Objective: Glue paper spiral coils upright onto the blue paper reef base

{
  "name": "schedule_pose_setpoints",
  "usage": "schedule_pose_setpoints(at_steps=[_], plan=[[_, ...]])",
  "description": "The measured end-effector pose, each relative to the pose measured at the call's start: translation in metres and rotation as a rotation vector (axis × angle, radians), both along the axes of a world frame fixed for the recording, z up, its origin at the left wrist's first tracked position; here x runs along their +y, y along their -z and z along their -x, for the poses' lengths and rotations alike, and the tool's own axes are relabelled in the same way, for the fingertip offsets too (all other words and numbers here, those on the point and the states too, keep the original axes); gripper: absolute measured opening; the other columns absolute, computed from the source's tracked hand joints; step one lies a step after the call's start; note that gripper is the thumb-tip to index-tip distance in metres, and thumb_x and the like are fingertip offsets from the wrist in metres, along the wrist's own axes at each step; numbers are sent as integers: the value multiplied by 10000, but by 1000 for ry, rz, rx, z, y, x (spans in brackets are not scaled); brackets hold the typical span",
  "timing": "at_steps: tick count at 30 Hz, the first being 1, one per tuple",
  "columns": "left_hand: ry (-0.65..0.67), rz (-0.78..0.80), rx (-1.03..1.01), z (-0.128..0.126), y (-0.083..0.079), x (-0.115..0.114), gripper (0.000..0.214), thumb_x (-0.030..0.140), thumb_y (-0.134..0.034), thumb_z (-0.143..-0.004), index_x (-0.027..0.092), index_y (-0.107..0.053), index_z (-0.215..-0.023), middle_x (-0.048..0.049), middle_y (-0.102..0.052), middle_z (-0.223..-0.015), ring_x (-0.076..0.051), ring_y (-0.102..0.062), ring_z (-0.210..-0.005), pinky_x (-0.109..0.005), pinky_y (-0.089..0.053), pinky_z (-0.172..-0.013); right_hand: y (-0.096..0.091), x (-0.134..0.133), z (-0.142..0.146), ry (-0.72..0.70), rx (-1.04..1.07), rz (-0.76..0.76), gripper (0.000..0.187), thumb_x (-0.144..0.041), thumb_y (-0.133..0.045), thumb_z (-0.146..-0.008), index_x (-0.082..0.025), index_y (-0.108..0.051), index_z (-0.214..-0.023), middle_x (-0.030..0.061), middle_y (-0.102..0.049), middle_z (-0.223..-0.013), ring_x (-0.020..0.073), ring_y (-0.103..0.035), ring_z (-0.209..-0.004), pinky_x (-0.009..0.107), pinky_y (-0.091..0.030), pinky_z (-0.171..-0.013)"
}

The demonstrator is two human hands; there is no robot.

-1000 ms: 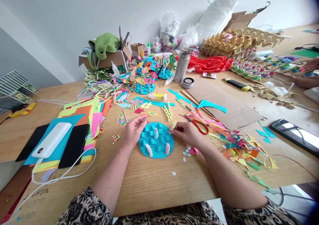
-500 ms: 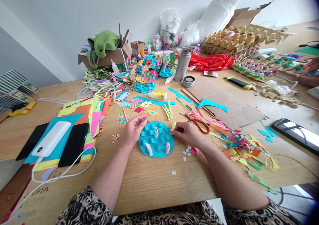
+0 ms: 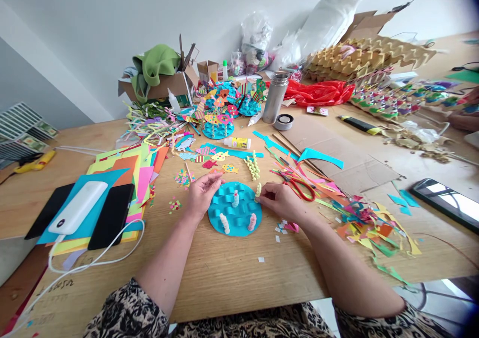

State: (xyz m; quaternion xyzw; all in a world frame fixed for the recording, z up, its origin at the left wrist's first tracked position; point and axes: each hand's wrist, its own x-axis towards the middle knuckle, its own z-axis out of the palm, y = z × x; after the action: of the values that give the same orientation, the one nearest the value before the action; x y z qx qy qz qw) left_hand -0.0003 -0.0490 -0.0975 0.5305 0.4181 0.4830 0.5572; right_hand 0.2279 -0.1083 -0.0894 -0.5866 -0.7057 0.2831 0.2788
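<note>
A round turquoise paper disc (image 3: pixel 239 220) with raised blue loops lies on the wooden table (image 3: pixel 232 278) in front of me. Three small twisted paper coils stand on it. My left hand (image 3: pixel 201 194) rests at the disc's left edge, fingers curled and pinched together at its far rim. My right hand (image 3: pixel 279 200) is at the disc's right edge and pinches a pale yellow twisted coil (image 3: pixel 258 190), holding it upright at the rim.
Red-handled scissors (image 3: pixel 299 187) and paper scraps (image 3: pixel 366 225) lie right of my right hand. A glue bottle (image 3: pixel 237 143), more yellow coils (image 3: pixel 252 167) and paper fish sit behind the disc. Stacked coloured sheets with a power bank (image 3: pixel 78 207) lie left; a phone (image 3: pixel 447 203) lies right.
The yellow coil in my right hand has tipped more upright at the disc's rim. Both hands stay almost where they were; the view shifted slightly.
</note>
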Motion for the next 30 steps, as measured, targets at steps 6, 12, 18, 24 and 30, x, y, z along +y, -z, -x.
schedule_pose_setpoints(at_steps=[6, 12, 18, 24, 30], plan=[[-7, 2, 9, 0, 0, 0, 320, 333, -736, -694, 157, -701, -959, -73, -732, -834, -200, -685, -817, -321, -526, -761, -1, -1, 1, -8, -39, -38, 254, -336, -581, -799, -182, -522, -606, 1, -556, -620, 112, -465, -541, 235, -366, -505], [-6, 3, 18, 1, 1, 1, 321, 344, -737, -689, 164, -705, -953, -71, -735, -838, -202, -685, -822, -325, -516, -768, -2, -1, 2, -4, -95, -43, 221, -273, -596, -777, -182, -494, -603, 1, -561, -625, 113, -479, -540, 235, -362, -508], [-2, 10, 17, 0, 0, 0, 319, 337, -736, -691, 165, -706, -958, -70, -735, -832, -201, -685, -818, -324, -520, -763, -1, -1, 3, 1, -111, -25, 191, -251, -588, -779, -182, -508, -621, 2, -564, -638, 117, -484, -549, 237, -364, -521], [-1, 17, 10, 1, -1, 0, 330, 344, -739, -689, 155, -703, -958, -76, -734, -852, -200, -685, -829, -322, -526, -773, 2, 0, 3, 17, -139, 0, 175, -241, -595, -773, -179, -520, -628, 11, -574, -651, 124, -496, -573, 235, -361, -533], [-15, -42, 29, -3, -17, -1, 322, 347, -723, -706, 145, -699, -955, -77, -732, -885, -201, -683, -863, -332, -521, -813, 0, -1, 4, 9, -164, 3, 154, -216, -586, -770, -172, -534, -632, 19, -590, -667, 122, -505, -592, 230, -354, -550]])
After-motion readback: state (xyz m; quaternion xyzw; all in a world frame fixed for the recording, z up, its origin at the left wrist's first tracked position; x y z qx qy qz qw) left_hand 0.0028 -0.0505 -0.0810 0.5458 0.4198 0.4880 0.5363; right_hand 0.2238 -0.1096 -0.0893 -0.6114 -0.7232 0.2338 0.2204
